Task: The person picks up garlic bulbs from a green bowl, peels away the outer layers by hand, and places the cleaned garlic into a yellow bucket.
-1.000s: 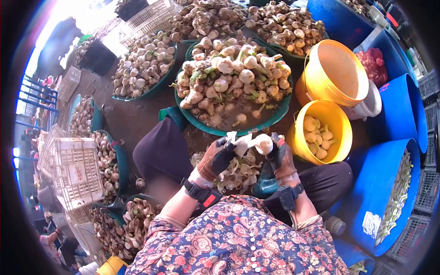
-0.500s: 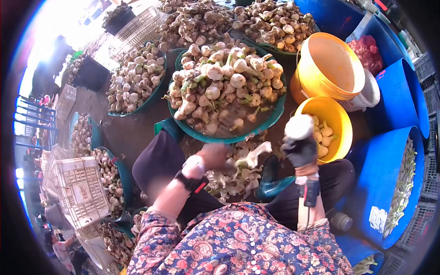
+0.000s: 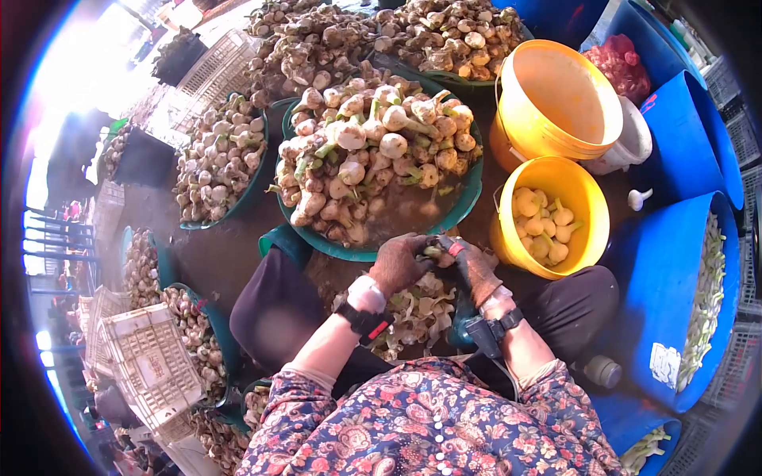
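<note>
My left hand (image 3: 398, 265), in a brown glove, meets my right hand (image 3: 475, 271) just below the near rim of a green tub (image 3: 349, 252). Their fingers close around a garlic bulb (image 3: 432, 251), mostly hidden by the gloves, with a greenish part showing. A red band circles a finger of my right glove. Unpeeled garlic (image 3: 349, 170) is heaped high in the tub. Beneath my hands, peeled-off garlic skins (image 3: 421, 313) pile up between my knees. To the right, a yellow bucket (image 3: 586, 238) holds several clean pale bulbs (image 3: 548, 226).
One white bulb (image 3: 639, 198) appears beside the blue barrels (image 3: 635, 293). A larger yellow bucket (image 3: 516, 119) and a white bucket (image 3: 635, 147) stand behind. More garlic tubs (image 3: 226, 159) and plastic crates (image 3: 151, 361) line the left side.
My right hand has come left from beside the yellow bucket, the white bulb gone from it, and joined my left hand on another bulb. A white bulb now shows near the blue barrels.
</note>
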Available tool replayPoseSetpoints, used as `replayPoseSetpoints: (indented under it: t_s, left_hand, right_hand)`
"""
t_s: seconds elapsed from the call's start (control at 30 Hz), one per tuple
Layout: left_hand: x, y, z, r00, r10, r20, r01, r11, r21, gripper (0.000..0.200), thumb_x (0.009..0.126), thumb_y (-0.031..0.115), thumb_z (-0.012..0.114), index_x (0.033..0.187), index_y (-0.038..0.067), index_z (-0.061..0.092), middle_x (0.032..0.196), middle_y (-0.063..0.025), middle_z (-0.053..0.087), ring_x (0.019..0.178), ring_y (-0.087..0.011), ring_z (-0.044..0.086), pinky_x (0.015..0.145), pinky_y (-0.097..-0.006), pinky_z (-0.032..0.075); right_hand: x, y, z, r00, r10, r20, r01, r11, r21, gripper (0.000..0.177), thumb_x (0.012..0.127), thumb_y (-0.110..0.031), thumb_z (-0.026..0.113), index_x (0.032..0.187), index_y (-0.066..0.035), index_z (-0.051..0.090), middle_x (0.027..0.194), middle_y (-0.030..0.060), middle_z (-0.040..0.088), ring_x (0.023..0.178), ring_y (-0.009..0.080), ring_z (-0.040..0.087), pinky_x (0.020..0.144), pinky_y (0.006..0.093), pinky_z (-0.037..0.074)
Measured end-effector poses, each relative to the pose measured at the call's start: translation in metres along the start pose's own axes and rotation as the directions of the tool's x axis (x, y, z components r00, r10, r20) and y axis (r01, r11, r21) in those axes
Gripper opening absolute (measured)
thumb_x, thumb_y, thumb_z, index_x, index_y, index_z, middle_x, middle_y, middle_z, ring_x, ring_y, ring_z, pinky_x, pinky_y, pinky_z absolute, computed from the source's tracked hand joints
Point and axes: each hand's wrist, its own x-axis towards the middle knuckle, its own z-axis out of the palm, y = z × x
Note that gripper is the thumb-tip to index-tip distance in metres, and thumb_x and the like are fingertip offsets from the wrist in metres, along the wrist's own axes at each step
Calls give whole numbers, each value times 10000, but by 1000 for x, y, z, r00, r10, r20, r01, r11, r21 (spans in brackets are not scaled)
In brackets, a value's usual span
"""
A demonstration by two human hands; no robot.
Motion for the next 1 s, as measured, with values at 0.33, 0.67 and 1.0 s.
replayPoseSetpoints:
  t_s: [0.33,0.67,1.0]
  left_hand:
    - [-42,43,-4,978,-117,-175,73,968,-239,575,650,212,811,1144,14,593,1029,-140,617,938,-216,615,846,-320,475]
    - [-56,31,-14,993,-79,-89,57,973,-223,491,642,248,833,1028,4,652,916,-103,621,851,-171,603,770,-296,485]
    - [-66,43,4,969,22,-247,-67,983,-174,560,696,116,792,1195,15,558,1149,-108,602,1022,-170,578,873,-308,478]
  right_hand:
    - [-40,-39,15,938,-278,-206,191,913,-360,433,864,-436,584,806,-7,583,713,141,585,693,284,602,624,420,451]
    - [-55,-40,10,996,-87,-22,83,984,-158,264,875,-272,566,864,-12,609,732,138,614,661,293,595,605,382,483]
    - [-59,-37,11,901,406,151,-432,817,381,596,919,-591,376,865,-49,618,726,33,609,648,156,585,546,295,463]
